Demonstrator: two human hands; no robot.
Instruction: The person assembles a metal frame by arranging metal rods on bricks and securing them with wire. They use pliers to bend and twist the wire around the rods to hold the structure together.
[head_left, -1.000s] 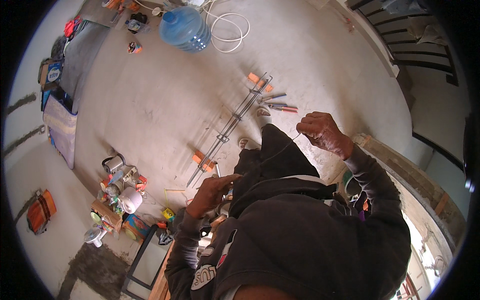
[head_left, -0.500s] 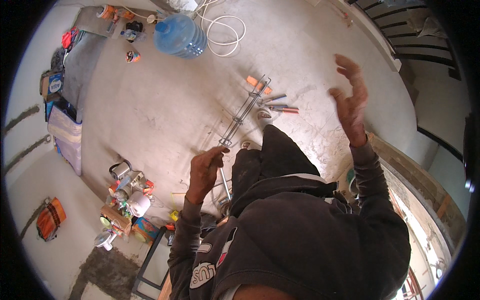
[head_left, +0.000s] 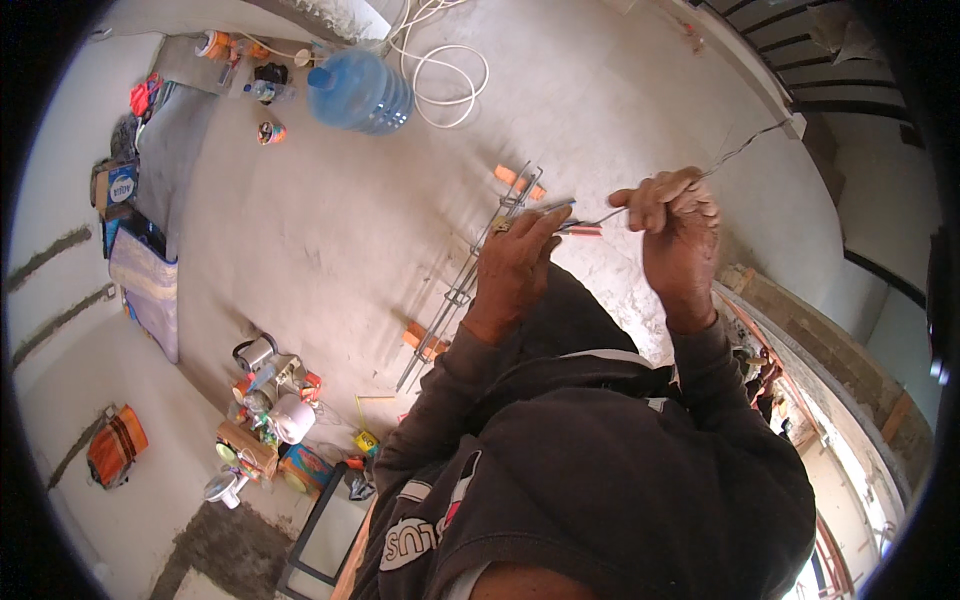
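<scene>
A thin, twisted strand of wire (head_left: 741, 149) stretches between my hands and trails off toward the upper right. My right hand (head_left: 682, 240) is closed around it, fingers curled. At the wire's other end my left hand (head_left: 512, 268) pinches it, the fingers pointing right; the exact grip is partly hidden. Beneath and left of that hand, a long, narrow frame of steel rods (head_left: 458, 296) lies on the floor. It rests over one orange brick (head_left: 520, 181) at its far end and another brick (head_left: 424, 343) at its near end. Behind my hands, a red-handled tool (head_left: 584, 230) is partly covered.
A large blue water bottle (head_left: 360, 92) and a coiled white hose (head_left: 448, 78) are at the back. Several jars, boxes and containers (head_left: 270, 410) stand at the left. A black railing (head_left: 835, 105) is at the far right, and a low ledge (head_left: 860, 385) curves along the right.
My left hand has moved up and right, over the rod frame. My right hand has come down and left, its fingers now closed, and the wire shows between both hands.
</scene>
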